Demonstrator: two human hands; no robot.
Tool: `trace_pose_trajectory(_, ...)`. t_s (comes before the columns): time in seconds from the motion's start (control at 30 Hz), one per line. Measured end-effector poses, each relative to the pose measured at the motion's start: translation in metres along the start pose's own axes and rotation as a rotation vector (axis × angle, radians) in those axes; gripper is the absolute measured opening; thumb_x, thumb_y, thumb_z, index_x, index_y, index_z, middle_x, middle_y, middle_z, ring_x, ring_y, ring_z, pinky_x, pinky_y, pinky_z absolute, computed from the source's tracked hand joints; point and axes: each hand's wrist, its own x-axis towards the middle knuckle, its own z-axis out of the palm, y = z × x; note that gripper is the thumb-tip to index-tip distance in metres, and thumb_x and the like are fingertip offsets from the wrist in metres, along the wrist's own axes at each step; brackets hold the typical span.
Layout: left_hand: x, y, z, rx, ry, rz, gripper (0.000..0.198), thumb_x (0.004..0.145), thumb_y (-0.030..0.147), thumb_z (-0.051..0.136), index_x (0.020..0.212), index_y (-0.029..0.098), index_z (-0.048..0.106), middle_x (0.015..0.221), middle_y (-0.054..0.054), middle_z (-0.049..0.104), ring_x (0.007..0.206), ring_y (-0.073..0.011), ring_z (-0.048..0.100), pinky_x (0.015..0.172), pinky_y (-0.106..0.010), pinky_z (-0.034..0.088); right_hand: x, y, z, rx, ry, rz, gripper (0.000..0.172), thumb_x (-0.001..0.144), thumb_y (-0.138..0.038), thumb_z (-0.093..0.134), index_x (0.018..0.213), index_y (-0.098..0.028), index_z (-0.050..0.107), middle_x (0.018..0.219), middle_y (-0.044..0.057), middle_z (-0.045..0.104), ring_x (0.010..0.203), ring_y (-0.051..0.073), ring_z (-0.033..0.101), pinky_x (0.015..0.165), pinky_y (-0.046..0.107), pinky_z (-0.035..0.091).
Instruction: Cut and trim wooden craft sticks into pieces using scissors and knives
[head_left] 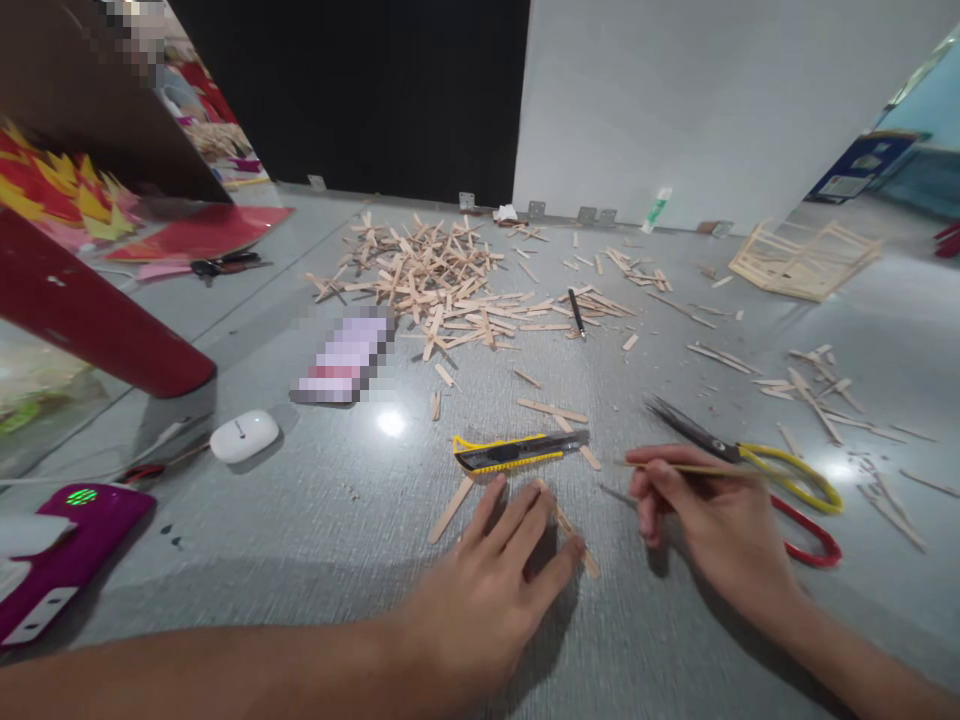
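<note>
My left hand (pixel 499 575) rests low on the grey table, its index fingertip and thumb pressed against a flat wooden craft stick (pixel 564 522). Between the thumb and fingers of my right hand (pixel 712 520) is a thin wooden stick (pixel 694 468), raised a little above the table and pointing left. A yellow and black utility knife (pixel 517 452) with its blade out lies just beyond my left fingertips. Scissors (pixel 727 450) with one yellow and one red handle lie partly behind my right hand. Another craft stick (pixel 451 508) is left of my left fingers.
A heap of craft sticks (pixel 420 265) covers the table's far middle, with a black pen (pixel 576 312) at its right. A wooden stick frame (pixel 806 262) stands far right. At left are a blurred phone (pixel 346 355), a white mouse (pixel 244 437) and a purple device (pixel 82 560).
</note>
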Motion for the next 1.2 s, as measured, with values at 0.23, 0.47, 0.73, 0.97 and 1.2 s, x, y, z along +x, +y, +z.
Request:
trace_pose_trajectory(0.23, 0.0, -0.002, 0.001, 0.039, 0.011, 0.013, 0.079, 0.098, 0.024, 0.074, 0.166, 0.01, 0.036, 0.17, -0.041, 0.042, 0.164, -0.0537, 0.037, 0.128, -0.078, 0.034, 0.006, -0.003, -0.008, 0.004, -0.067, 0.101, 0.07, 0.085, -0.09, 0.076, 0.08, -0.021, 0.074, 0.051, -0.004, 0.057, 0.031, 0.011, 0.05, 0.031, 0.023, 0.04)
trace_pose_trajectory(0.47, 0.001, -0.003, 0.005, 0.042, -0.01, 0.016, 0.081, 0.098, 0.027, 0.075, 0.167, 0.01, 0.036, 0.171, -0.04, 0.041, 0.166, -0.0528, 0.034, 0.129, -0.076, 0.035, 0.006, 0.004, -0.014, 0.023, 0.011, 0.245, 0.078, 0.082, -0.097, 0.068, 0.057, -0.024, 0.058, 0.039, -0.007, 0.034, 0.033, 0.008, 0.027, 0.036, 0.022, 0.016)
trace_pose_trajectory(0.73, 0.0, -0.003, 0.006, 0.038, -0.054, -0.005, 0.09, 0.094, 0.025, 0.081, 0.169, 0.012, 0.034, 0.174, -0.04, 0.037, 0.168, -0.0524, 0.029, 0.13, -0.078, 0.032, 0.019, 0.006, -0.025, -0.067, -0.119, 0.28, 0.075, 0.087, -0.096, 0.063, 0.078, -0.021, 0.073, 0.051, -0.005, 0.052, 0.037, 0.01, 0.038, 0.04, 0.023, 0.029)
trace_pose_trajectory(0.97, 0.003, -0.004, 0.003, 0.044, -0.068, -0.001, 0.084, 0.098, 0.027, 0.077, 0.168, 0.011, 0.033, 0.172, -0.042, 0.037, 0.167, -0.0538, 0.029, 0.128, -0.079, 0.034, 0.037, -0.008, -0.069, -0.728, -0.111, -0.033, 0.07, 0.095, -0.086, 0.059, 0.064, -0.025, 0.075, 0.05, 0.003, 0.064, 0.044, 0.021, 0.055, 0.048, 0.033, 0.037)
trace_pose_trajectory(1.2, 0.003, -0.003, 0.002, 0.074, -0.058, 0.0, 0.082, 0.099, 0.025, 0.074, 0.168, 0.011, 0.033, 0.172, -0.04, 0.039, 0.166, -0.0531, 0.032, 0.128, -0.077, 0.036, 0.047, -0.012, -0.087, -0.92, 0.024, -0.261, 0.044, 0.105, -0.059, 0.054, 0.082, -0.029, 0.077, 0.063, 0.004, 0.076, 0.053, 0.026, 0.066, 0.061, 0.039, 0.044)
